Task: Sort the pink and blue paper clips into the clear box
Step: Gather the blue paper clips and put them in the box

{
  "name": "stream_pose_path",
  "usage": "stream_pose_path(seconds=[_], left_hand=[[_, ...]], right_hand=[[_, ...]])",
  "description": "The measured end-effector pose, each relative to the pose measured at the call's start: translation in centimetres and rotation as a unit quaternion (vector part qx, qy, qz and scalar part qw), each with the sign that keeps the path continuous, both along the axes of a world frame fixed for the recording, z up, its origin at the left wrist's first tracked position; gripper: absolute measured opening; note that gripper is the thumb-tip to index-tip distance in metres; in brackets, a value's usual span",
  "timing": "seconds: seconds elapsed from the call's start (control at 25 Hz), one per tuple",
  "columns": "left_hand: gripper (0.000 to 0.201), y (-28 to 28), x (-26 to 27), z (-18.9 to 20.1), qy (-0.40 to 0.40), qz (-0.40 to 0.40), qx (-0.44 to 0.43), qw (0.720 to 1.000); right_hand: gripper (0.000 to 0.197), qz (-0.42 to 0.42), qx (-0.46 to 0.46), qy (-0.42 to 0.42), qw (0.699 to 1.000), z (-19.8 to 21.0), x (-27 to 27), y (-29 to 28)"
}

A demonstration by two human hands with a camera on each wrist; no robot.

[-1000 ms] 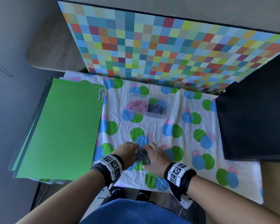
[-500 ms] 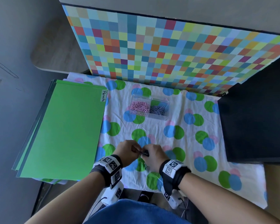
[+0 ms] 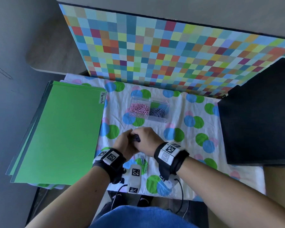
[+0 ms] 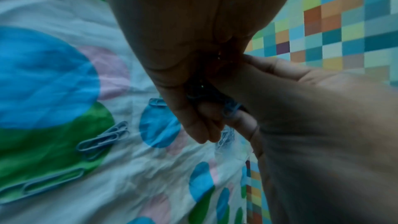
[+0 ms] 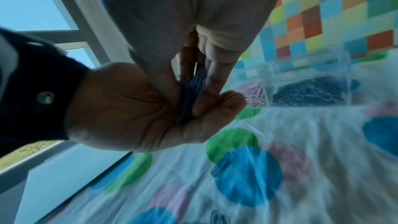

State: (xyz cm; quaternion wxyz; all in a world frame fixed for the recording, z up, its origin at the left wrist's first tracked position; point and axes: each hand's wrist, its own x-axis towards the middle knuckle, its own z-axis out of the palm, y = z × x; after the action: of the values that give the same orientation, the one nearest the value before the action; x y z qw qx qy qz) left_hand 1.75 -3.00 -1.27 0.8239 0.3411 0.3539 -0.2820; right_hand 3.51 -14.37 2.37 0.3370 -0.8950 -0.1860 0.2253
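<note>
Both my hands are pressed together just above the spotted cloth, gripping a bunch of blue paper clips [image 3: 136,138] between them. My left hand [image 3: 124,142] cups the bunch [image 5: 189,94] from the left. The curled fingers of my right hand [image 3: 147,139] close on the bunch [image 4: 231,108] from the right. The clear box [image 3: 157,120] stands a short way beyond the hands, with pink clips [image 3: 139,109] in its left compartment and blue clips [image 3: 158,111] in its right. A few loose blue clips [image 3: 143,160] lie on the cloth near my wrists, also visible in the left wrist view [image 4: 103,140].
A stack of green folders [image 3: 61,132] labelled "Permits" covers the left side of the table. A black box [image 3: 257,116] fills the right side. A checkered board [image 3: 171,51] stands upright behind the clear box. The cloth's front edge [image 3: 204,195] is near my body.
My hands closed on the pile of blue clips, lifted it off the cloth and moved forward toward the clear box. A few clips stayed behind on the cloth.
</note>
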Motion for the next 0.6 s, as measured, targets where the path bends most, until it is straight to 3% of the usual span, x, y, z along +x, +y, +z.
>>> stream_pose_path(seconds=[0.16,0.28,0.36,0.48,0.6], left_hand=[[0.034,0.9,0.6,0.9,-0.031,0.051,0.003,0.998],[0.029,2.2,1.0,1.0,0.001,0.1,-0.005,0.995],[0.03,3.2,1.1,0.6,0.015,0.129,-0.014,0.991],[0.028,4.4,0.7,0.3,0.013,0.136,0.001,0.991],[0.028,4.8,0.3,0.3,0.006,0.136,0.005,0.991]], right_hand=[[0.038,0.046,0.031,-0.043,0.998,1.0,-0.1,0.5],[0.041,-0.021,0.054,-0.105,0.993,0.2,0.9,-0.7],[0.045,-0.029,-0.001,-0.093,0.995,-0.7,1.6,-1.9],[0.055,0.102,-0.124,-0.026,0.987,-2.4,0.3,-2.3],[0.063,0.227,-0.193,-0.032,0.954,-4.1,-2.1,-2.4]])
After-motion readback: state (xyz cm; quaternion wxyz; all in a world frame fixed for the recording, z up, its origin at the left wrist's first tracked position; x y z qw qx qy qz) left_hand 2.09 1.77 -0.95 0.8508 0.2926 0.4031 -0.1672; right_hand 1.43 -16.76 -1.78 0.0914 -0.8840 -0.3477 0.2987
